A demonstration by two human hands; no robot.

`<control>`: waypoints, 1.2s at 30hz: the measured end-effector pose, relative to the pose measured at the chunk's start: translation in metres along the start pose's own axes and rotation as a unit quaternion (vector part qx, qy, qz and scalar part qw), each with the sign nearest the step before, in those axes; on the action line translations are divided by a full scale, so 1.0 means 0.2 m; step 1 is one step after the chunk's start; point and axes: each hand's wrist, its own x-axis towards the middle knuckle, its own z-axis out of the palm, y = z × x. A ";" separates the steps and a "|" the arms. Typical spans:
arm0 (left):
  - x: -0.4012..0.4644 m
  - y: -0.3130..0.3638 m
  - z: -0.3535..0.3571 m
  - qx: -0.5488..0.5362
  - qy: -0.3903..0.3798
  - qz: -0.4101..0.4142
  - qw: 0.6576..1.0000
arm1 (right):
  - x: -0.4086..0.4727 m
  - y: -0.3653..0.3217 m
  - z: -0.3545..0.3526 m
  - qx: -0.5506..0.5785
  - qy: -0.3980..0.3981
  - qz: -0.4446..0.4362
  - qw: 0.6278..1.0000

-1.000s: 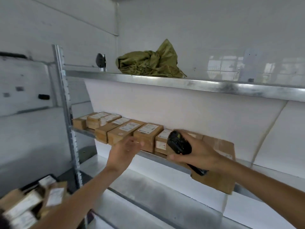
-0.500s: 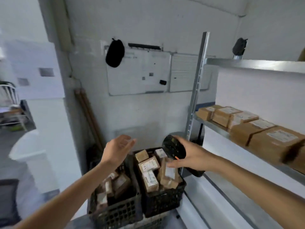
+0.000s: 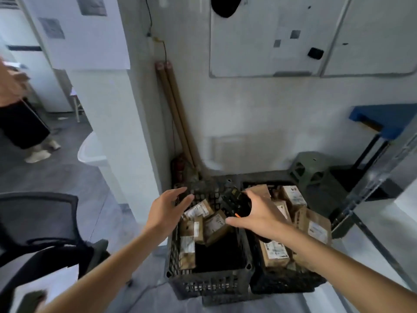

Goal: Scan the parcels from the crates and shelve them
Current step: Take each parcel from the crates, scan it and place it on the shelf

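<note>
Grey wall and floor corner, two black lattice crates below both hands.

My left hand (image 3: 168, 210), fingers spread and empty, hovers over the left crate (image 3: 204, 283) to pick a parcel (image 3: 198, 210); my right hand (image 3: 259, 216) grips the black scanner (image 3: 238, 203) above the right crate (image 3: 282, 284), ready to read labels. Parcels are brown cardboard, boxy, white-labelled, loosely heaped.

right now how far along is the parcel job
Partly done, it seems: the left crate shows bare floor. In hand: the right hand grips the scanner; the open left hand reaches for parcels. Left: both crates hold parcels, the right crate more.
</note>
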 end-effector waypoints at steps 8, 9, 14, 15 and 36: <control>0.45 -0.70 0.50 0.008 0.010 -0.112 0.994 | 0.84 0.40 0.62 0.012 -0.060 0.055 0.997; 0.48 -0.78 0.55 0.004 0.005 -0.131 0.991 | 0.91 0.45 0.70 0.014 -0.065 0.068 0.995; 0.61 -1.15 0.79 0.003 -0.042 -0.181 0.983 | 1.19 0.67 1.06 0.021 -0.092 0.141 0.985; 0.63 -1.20 0.85 0.004 -0.054 -0.185 0.981 | 1.23 0.70 1.12 0.029 -0.094 0.154 0.983; 0.74 -1.59 1.38 -0.114 -0.168 -0.306 0.930 | 1.52 0.99 1.61 0.256 -0.178 0.218 0.925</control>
